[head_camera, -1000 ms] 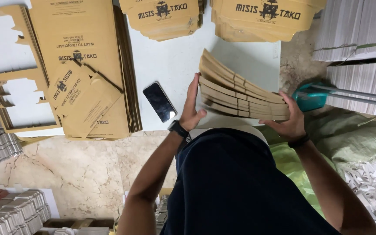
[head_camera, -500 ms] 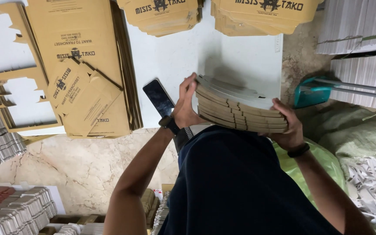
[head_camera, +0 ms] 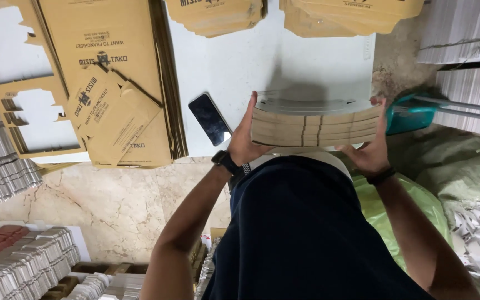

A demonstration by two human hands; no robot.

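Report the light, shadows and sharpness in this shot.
Head view: even overhead light; the cardboard stack held in the left hand and right hand casts a soft shadow on the white table; the phone shows a small glint; everything sharp.

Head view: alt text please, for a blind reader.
Both hands, left hand and right hand, clamp a thick stack of flat cardboard cutouts by its ends over a white table. A dark phone lies beside the left hand, near printed brown cardboard sheets.

A packaging workshop: die-cut cardboard box blanks stacked everywhere.
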